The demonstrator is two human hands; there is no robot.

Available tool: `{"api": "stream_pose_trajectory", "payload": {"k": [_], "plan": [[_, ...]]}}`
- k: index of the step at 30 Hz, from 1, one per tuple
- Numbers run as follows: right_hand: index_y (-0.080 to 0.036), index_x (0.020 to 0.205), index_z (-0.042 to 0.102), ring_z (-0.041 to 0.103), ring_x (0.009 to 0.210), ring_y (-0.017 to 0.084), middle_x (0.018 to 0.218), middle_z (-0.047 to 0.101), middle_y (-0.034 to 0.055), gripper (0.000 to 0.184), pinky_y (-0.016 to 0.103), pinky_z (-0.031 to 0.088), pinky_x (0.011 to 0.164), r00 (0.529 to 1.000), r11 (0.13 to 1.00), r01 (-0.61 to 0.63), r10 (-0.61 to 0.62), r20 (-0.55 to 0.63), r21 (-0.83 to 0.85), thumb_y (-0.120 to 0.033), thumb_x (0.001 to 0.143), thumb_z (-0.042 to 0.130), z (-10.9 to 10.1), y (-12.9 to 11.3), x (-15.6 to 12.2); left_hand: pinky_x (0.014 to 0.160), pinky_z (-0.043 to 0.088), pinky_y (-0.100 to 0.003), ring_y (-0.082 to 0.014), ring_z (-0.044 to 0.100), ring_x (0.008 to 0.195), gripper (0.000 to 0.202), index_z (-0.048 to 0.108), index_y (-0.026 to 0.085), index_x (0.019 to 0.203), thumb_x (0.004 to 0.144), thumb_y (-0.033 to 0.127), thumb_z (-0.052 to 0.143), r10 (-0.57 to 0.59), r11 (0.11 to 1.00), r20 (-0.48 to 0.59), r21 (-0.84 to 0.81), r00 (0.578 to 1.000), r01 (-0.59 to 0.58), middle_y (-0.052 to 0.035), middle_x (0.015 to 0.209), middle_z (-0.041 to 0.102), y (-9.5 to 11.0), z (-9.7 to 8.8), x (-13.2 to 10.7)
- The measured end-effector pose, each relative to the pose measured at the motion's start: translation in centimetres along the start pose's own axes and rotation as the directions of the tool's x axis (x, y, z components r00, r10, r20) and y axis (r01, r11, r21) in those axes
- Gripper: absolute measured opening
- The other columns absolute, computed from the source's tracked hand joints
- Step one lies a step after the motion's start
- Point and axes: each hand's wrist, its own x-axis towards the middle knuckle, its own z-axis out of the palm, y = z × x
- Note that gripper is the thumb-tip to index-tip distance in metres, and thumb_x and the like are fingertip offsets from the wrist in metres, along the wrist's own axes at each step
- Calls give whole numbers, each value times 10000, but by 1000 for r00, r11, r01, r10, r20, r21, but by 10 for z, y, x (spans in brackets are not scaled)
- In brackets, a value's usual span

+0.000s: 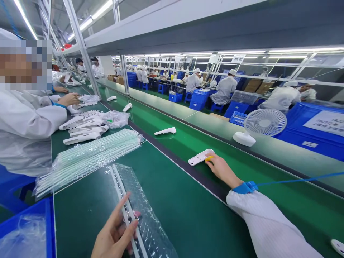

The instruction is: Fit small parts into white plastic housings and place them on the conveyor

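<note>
My left hand [118, 227] is closed around a pair of long, narrow white strips [123, 200], the thumb lying across the front one. Clear bubble wrap [150, 211] lies beside and under the strips, on the green tabletop. Over the green belt, my right hand [221, 168] pinches the near end of a flat white plastic casing [198, 157] with small dark openings. A yellow cover wraps one fingertip of that hand, and a blue wrist strap [244, 187] with a cord circles the wrist.
A bundle of thin pale rods [94, 157] in clear plastic lies left, before a pile of white handles [86, 130]. More white parts [165, 131] rest on the belt. A white fan [264, 122] stands beyond it. A co-worker's hand [68, 99] works at far left, above a blue bin [49, 225].
</note>
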Motion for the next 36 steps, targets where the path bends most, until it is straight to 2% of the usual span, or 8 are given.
{"api": "stream_pose_trajectory", "payload": {"k": [2, 5, 12, 16, 24, 28, 33, 36], "plan": [[-228, 520, 595, 610, 759, 249, 791, 647, 45, 177, 427, 440, 788, 999, 999, 18, -16, -40, 39, -139, 672, 609, 2, -13, -9, 494, 483, -193, -127, 526, 533, 541, 619, 208, 1085, 642, 510, 691, -13, 997, 61, 74, 998, 9, -36, 795, 697, -2, 0, 2], [-242, 640, 652, 610, 818, 260, 832, 658, 45, 129, 437, 449, 809, 996, 994, 45, -38, -75, 96, -192, 720, 565, 7, -43, -37, 672, 489, -179, -194, 602, 814, 356, 717, 218, 861, 657, 507, 676, 21, 986, 89, 166, 996, -35, -48, 938, 700, -5, 3, 4], [-213, 698, 695, 654, 671, 208, 849, 684, 85, 189, 271, 550, 568, 993, 946, -84, 53, 107, 314, -315, 770, 553, 31, -106, -124, 697, 522, -278, -257, 597, 908, 542, 581, 236, 1139, 647, 421, 713, 58, 996, 157, 62, 986, -68, -92, 1096, 582, -6, 31, -4], [-209, 687, 702, 659, 643, 199, 852, 685, 105, 230, 208, 547, 544, 985, 924, -132, 82, 151, 358, -394, 752, 582, 34, -113, -145, 747, 514, -251, -250, 578, 939, 335, 681, 213, 942, 683, 425, 672, 159, 978, 145, 112, 977, -176, -74, 1009, 604, -7, 34, -5], [-188, 660, 686, 663, 683, 166, 845, 685, 99, 336, 147, 525, 624, 948, 897, -201, 78, 307, 393, -483, 761, 560, 19, -119, -147, 679, 537, -227, -225, 618, 862, 385, 662, 240, 940, 575, 315, 759, 173, 966, 168, 164, 971, -200, -45, 954, 636, -12, 27, -12], [-174, 725, 653, 652, 629, 148, 932, 649, 99, 338, 180, 529, 604, 887, 853, -324, 124, 445, 409, -470, 800, 507, 17, -114, -151, 688, 529, -192, -199, 634, 835, 291, 678, 233, 856, 581, 295, 749, 266, 947, 123, 149, 956, -283, -39, 927, 656, -12, 24, -16], [-194, 747, 627, 556, 571, 126, 809, 590, 59, 259, 211, 431, 485, 921, 997, 14, -41, 387, 73, -332, 856, 438, 0, -107, -137, 695, 530, -188, -217, 617, 930, 218, 679, 265, 852, 646, 329, 713, 263, 893, 211, 317, 941, -320, -45, 980, 672, -4, 16, -16], [-198, 714, 643, 531, 549, 126, 688, 584, 31, 237, 217, 368, 476, 858, 974, 157, -52, 512, -165, -240, 848, 451, -4, -108, -126, 666, 537, -194, -232, 618, 934, 251, 676, 278, 867, 641, 380, 716, 235, 879, 236, 363, 943, -310, -46, 985, 678, -4, 13, -16]]}}
